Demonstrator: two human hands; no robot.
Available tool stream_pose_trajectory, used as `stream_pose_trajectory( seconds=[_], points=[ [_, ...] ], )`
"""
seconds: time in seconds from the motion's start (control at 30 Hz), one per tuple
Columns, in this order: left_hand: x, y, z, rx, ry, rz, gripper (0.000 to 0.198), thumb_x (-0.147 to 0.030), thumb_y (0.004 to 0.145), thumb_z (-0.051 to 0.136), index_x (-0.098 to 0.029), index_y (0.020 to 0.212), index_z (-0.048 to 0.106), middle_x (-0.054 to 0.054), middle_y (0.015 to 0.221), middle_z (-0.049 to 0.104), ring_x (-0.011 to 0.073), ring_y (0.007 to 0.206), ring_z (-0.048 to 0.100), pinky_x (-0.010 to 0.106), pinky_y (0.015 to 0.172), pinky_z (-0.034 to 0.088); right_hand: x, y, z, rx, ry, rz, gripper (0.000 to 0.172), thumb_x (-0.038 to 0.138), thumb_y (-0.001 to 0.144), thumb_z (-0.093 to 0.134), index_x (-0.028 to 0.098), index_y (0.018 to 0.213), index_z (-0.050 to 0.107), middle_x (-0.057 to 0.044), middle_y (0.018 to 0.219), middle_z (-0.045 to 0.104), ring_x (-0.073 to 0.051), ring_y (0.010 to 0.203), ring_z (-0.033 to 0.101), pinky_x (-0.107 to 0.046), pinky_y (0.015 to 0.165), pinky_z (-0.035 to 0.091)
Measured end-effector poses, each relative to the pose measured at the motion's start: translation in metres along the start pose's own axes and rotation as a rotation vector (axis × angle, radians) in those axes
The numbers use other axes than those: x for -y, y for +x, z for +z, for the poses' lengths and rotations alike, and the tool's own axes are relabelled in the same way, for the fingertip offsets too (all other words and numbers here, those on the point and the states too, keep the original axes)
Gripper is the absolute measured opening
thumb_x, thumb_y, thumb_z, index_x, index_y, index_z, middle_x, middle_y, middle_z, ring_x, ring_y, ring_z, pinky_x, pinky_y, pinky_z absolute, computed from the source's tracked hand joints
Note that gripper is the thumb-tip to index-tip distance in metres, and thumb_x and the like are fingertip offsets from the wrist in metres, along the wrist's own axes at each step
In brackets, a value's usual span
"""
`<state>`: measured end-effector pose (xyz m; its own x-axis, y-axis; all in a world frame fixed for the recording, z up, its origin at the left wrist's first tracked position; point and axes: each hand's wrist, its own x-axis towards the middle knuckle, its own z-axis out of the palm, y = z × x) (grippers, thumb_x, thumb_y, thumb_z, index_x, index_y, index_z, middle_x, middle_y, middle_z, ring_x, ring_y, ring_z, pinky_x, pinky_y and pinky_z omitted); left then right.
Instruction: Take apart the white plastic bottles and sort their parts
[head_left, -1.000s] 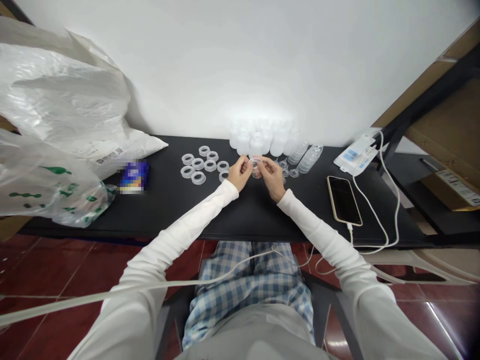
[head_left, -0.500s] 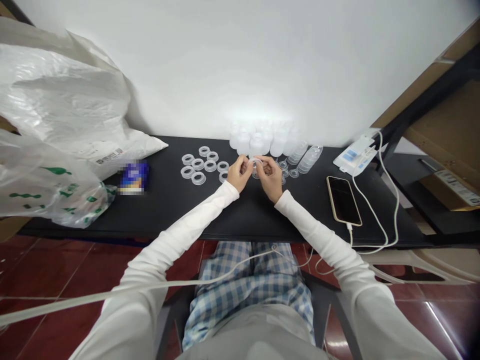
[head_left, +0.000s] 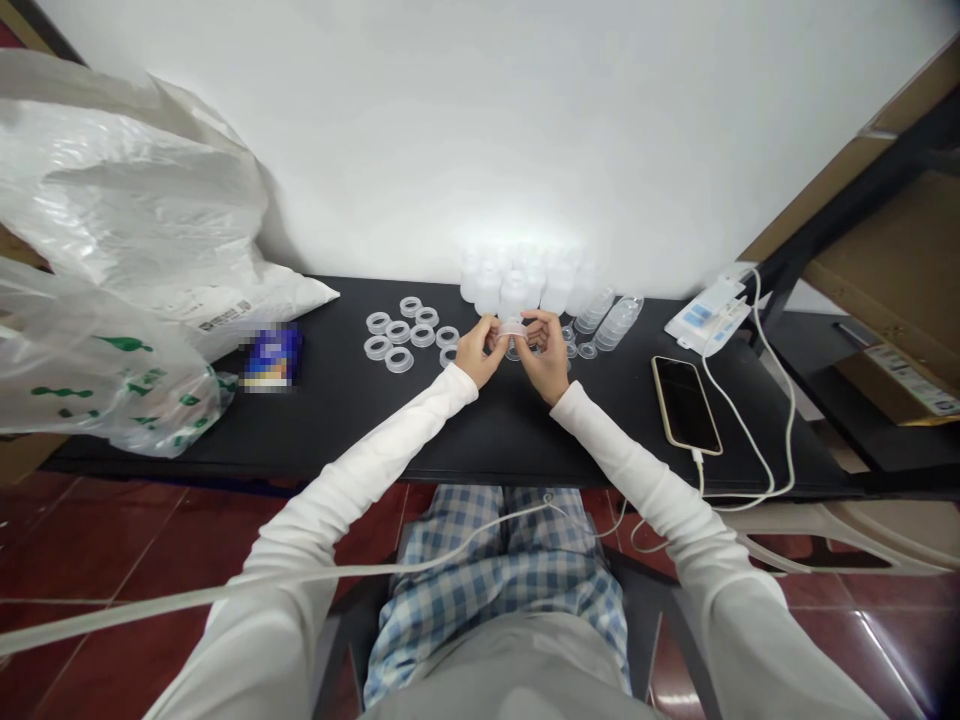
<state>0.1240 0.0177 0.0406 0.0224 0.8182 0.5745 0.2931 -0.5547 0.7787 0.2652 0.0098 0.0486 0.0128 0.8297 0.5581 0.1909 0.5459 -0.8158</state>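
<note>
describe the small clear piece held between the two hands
The clear plastic piece is small, round and see-through, like a cap or ring; its finer parts are too small to tell. It sits over the black table, pinched at its sides by the left hand and the right hand, just in front of a cluster of bottles.

The scene is taken by a single head-worn camera, pointed forward and steeply down over the lap, so that the tabletop (head_left: 337, 420) is viewed closely from above, with the left hand (head_left: 480, 350) and right hand (head_left: 544, 358) centred.
</note>
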Motion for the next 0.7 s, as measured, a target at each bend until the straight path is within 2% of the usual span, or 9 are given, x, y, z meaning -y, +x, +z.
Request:
stream_pose_trajectory(
  seconds=[0.1, 0.17, 0.3, 0.5, 0.6, 0.7],
  points=[
    [0.003, 0.003, -0.002, -0.012, -0.014, 0.016, 0.024, -0.045, 0.085, 0.064, -0.022, 0.084, 0.057, 0.001, 0.077, 0.063, 0.0142, 0.069, 0.058, 0.027, 0.067, 0.048, -0.003, 0.002, -0.004, 0.093, 0.108, 0.018, 0.06, 0.049, 0.077, 0.075, 0.028, 0.125, 0.046, 0.001, 0.091, 0.057, -0.014, 0.081, 0.059, -0.03, 0.077, 0.054],
    [0.005, 0.005, -0.004, -0.023, -0.04, 0.008, 0.023, -0.044, 0.086, 0.063, -0.022, 0.088, 0.061, 0.004, 0.085, 0.068, 0.0157, 0.075, 0.062, 0.028, 0.07, 0.05, -0.004, 0.003, -0.007, 0.179, 0.166, 0.051, 0.069, 0.059, 0.073, 0.075, 0.03, 0.128, 0.046, -0.002, 0.103, 0.059, -0.016, 0.092, 0.06, -0.032, 0.083, 0.056],
    [0.006, 0.008, -0.006, -0.004, -0.078, -0.022, 0.022, -0.044, 0.085, 0.063, -0.022, 0.088, 0.063, 0.005, 0.09, 0.07, 0.0167, 0.081, 0.064, 0.03, 0.076, 0.053, -0.004, 0.006, -0.009, 0.241, 0.204, 0.137, 0.055, 0.071, 0.079, 0.062, 0.029, 0.115, 0.06, -0.005, 0.118, 0.059, -0.017, 0.1, 0.06, -0.035, 0.091, 0.056],
    [0.012, 0.011, 0.0, 0.072, -0.142, -0.005, 0.029, -0.031, 0.083, 0.065, -0.021, 0.108, 0.054, 0.008, 0.105, 0.069, 0.0174, 0.095, 0.067, 0.032, 0.084, 0.055, -0.006, 0.012, -0.011, 0.128, 0.183, 0.101, 0.039, 0.059, 0.075, 0.073, 0.025, 0.093, 0.066, -0.004, 0.105, 0.062, -0.015, 0.088, 0.061, -0.031, 0.079, 0.056],
    [0.019, 0.021, 0.004, -0.066, -0.044, -0.021, 0.035, -0.026, 0.083, 0.064, -0.021, 0.114, 0.05, 0.011, 0.115, 0.062, 0.0192, 0.102, 0.064, 0.035, 0.089, 0.054, -0.006, 0.015, -0.014, -0.008, 0.156, 0.083, 0.037, 0.056, 0.075, 0.074, 0.024, 0.09, 0.066, -0.003, 0.099, 0.065, -0.013, 0.082, 0.06, -0.029, 0.075, 0.054],
    [0.028, 0.04, 0.01, -0.22, 0.144, -0.087, 0.051, -0.027, 0.074, 0.075, -0.018, 0.116, 0.048, 0.016, 0.124, 0.051, 0.0283, 0.119, 0.054, 0.045, 0.104, 0.046, -0.005, 0.02, -0.019, -0.147, 0.091, 0.079, 0.036, 0.056, 0.077, 0.073, 0.022, 0.086, 0.063, -0.001, 0.086, 0.064, -0.012, 0.074, 0.055, -0.027, 0.07, 0.05]
  ],
)
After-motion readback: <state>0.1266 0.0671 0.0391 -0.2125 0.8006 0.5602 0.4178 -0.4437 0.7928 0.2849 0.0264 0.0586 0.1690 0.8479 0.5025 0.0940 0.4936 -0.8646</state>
